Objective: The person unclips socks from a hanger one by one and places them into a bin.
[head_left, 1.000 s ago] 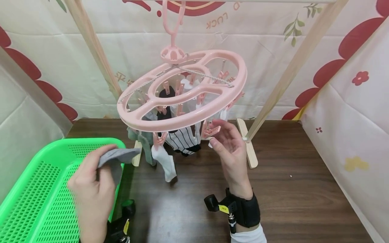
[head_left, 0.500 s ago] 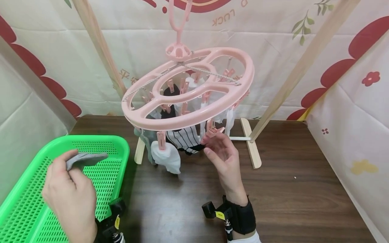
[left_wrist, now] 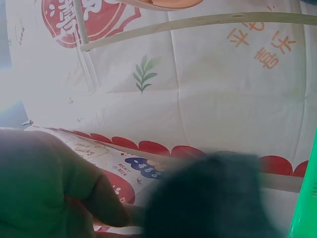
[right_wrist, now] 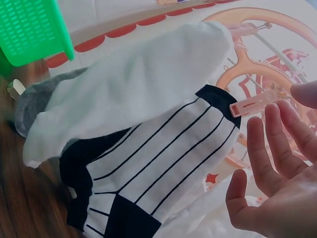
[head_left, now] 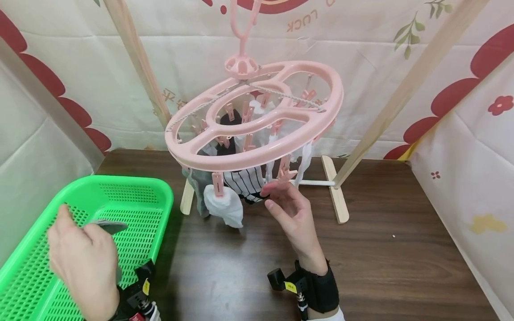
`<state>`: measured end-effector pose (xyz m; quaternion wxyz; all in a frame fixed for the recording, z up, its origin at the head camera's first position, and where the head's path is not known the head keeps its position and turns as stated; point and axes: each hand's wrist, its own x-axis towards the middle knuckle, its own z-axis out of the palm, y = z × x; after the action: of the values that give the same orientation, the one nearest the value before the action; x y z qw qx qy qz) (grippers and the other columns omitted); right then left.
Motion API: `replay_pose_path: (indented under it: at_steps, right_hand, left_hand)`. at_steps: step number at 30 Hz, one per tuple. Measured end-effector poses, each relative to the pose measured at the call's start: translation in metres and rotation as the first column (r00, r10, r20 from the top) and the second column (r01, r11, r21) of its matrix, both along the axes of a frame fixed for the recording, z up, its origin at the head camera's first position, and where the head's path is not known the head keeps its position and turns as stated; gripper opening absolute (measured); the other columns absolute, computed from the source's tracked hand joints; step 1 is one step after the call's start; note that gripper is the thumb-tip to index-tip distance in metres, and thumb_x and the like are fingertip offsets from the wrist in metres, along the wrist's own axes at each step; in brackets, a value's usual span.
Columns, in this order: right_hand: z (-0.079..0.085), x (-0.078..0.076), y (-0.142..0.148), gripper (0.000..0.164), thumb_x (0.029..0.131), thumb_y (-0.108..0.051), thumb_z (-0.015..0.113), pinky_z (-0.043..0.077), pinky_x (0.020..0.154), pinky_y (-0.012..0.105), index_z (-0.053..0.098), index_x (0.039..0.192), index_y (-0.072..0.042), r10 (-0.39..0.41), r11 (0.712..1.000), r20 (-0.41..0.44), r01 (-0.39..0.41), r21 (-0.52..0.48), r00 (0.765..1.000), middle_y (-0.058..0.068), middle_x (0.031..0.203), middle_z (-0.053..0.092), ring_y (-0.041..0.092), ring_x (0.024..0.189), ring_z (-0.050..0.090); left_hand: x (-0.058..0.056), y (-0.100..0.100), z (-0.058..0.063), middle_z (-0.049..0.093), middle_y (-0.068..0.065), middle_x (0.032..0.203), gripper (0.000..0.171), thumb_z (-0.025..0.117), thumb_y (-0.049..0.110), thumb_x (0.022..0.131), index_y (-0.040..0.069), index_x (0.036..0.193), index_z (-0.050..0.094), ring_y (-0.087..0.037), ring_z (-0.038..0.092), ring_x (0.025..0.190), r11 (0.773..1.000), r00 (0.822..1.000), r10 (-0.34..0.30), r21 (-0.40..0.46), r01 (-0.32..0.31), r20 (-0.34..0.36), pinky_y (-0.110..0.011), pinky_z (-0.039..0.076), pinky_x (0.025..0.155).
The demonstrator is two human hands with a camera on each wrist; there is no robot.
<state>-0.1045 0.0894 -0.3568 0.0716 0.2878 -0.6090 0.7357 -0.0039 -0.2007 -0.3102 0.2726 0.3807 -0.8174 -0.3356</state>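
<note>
My left hand (head_left: 82,263) is over the green basket (head_left: 136,183), pinching a grey sock (head_left: 112,226) that is mostly hidden behind the hand. In the left wrist view the sock is a dark blur (left_wrist: 208,198) beside the fingers. My right hand (head_left: 291,214) has loosely bent fingers and holds nothing; its fingertips are just below a pink clothespin (head_left: 286,169) on the front rim of the pink drying hanger (head_left: 253,162). A white sock (head_left: 225,207) hangs from another front clip. Behind it hangs a white sock with black stripes (right_wrist: 168,153), beside the right fingers in the right wrist view.
The hanger hangs by a pink hook (head_left: 242,35) inside a wooden frame with slanted legs (head_left: 385,116). Its feet (head_left: 335,191) stand on the dark wooden table (head_left: 381,267). A grey-green sock (head_left: 201,187) and more white ones hang beneath. Patterned cloth walls surround the table.
My left hand has moved left and down over the basket with the grey sock. My right hand has dropped slightly below the clothespin. The front white sock has swung round, and the head view has shifted.
</note>
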Motion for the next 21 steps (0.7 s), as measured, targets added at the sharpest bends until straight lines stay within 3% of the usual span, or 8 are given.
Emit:
replay_pose_path:
  at_steps: [3,12,17,21]
  right_hand:
    - [-0.001,0.001,-0.001,0.023,0.089,0.002,0.06,0.042,0.093,0.034,0.056,0.11,0.01,0.013,1.0,0.002,-0.013,0.016,1.0,0.007,0.11,0.063,0.023,0.104,0.058]
    - [-0.001,0.001,-0.004,0.026,0.091,0.0,0.059,0.045,0.089,0.035,0.054,0.112,0.015,0.047,0.998,-0.02,-0.047,0.032,0.999,0.01,0.11,0.062,0.024,0.102,0.058]
    - [-0.001,0.001,-0.006,0.029,0.092,-0.001,0.06,0.046,0.088,0.033,0.053,0.115,0.014,0.058,0.998,-0.033,-0.056,0.038,0.998,0.015,0.111,0.061,0.025,0.103,0.058]
    - [0.0,0.001,-0.008,0.031,0.09,0.002,0.058,0.046,0.089,0.034,0.052,0.119,0.012,0.05,0.998,-0.036,-0.048,0.052,0.998,0.024,0.112,0.058,0.026,0.105,0.058]
  left_hand:
    - [0.0,-0.001,-0.001,0.035,-0.033,0.141,0.06,0.025,0.005,0.093,0.001,0.152,0.021,-0.056,0.035,0.116,1.0,1.0,-0.007,0.002,0.007,0.016,-0.061,0.024,0.099]
    - [-0.004,0.005,0.0,0.04,-0.028,0.141,0.057,0.038,0.016,0.098,0.004,0.152,0.024,-0.053,0.038,0.121,0.998,0.998,-0.064,-0.028,0.064,-0.004,-0.064,0.025,0.097]
    - [-0.006,0.011,0.0,0.052,-0.025,0.131,0.049,0.047,0.018,0.098,0.004,0.144,0.042,-0.047,0.048,0.115,0.993,0.992,-0.097,-0.071,0.092,-0.075,-0.062,0.029,0.093]
    - [-0.009,0.015,-0.002,0.062,-0.021,0.121,0.04,0.055,0.017,0.095,0.002,0.133,0.056,-0.042,0.057,0.108,0.986,0.978,-0.136,-0.123,0.117,-0.156,-0.055,0.033,0.088]
